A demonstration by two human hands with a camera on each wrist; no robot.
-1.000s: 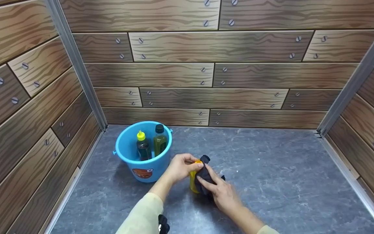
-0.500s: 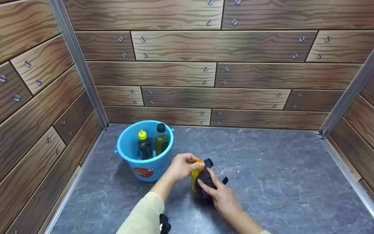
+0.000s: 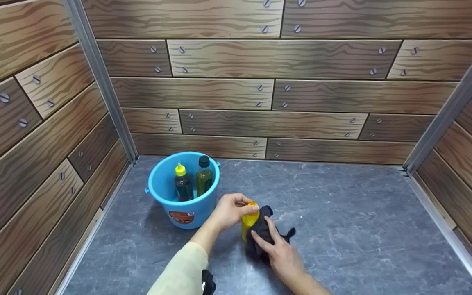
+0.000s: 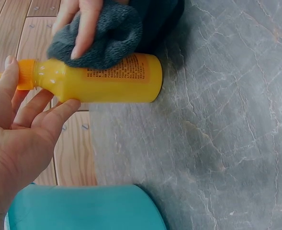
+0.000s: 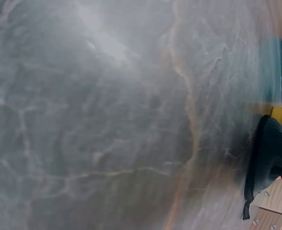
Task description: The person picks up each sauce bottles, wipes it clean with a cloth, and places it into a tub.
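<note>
A yellow bottle (image 3: 247, 224) with an orange cap (image 4: 26, 74) stands on the grey floor just right of the blue bucket (image 3: 166, 196). My left hand (image 3: 230, 209) pinches its neck between thumb and fingers. My right hand (image 3: 280, 253) lays straight fingers (image 4: 83, 29) on a dark grey cloth (image 3: 265, 234), pressing it against the side of the yellow bottle (image 4: 107, 81). The cloth (image 4: 113, 36) is bunched over the label. The right wrist view is blurred and shows only an edge of the cloth (image 5: 271, 158).
In the bucket stand a dark bottle with a yellow cap (image 3: 182, 185) and a green bottle with a black cap (image 3: 204, 177). Wood-pattern walls close in the left, back and right. The grey marbled floor (image 3: 350, 213) stretches to the right of my hands.
My right hand has slid the cloth down and slightly right along the bottle, baring more of its yellow shoulder. My left hand still holds the neck.
</note>
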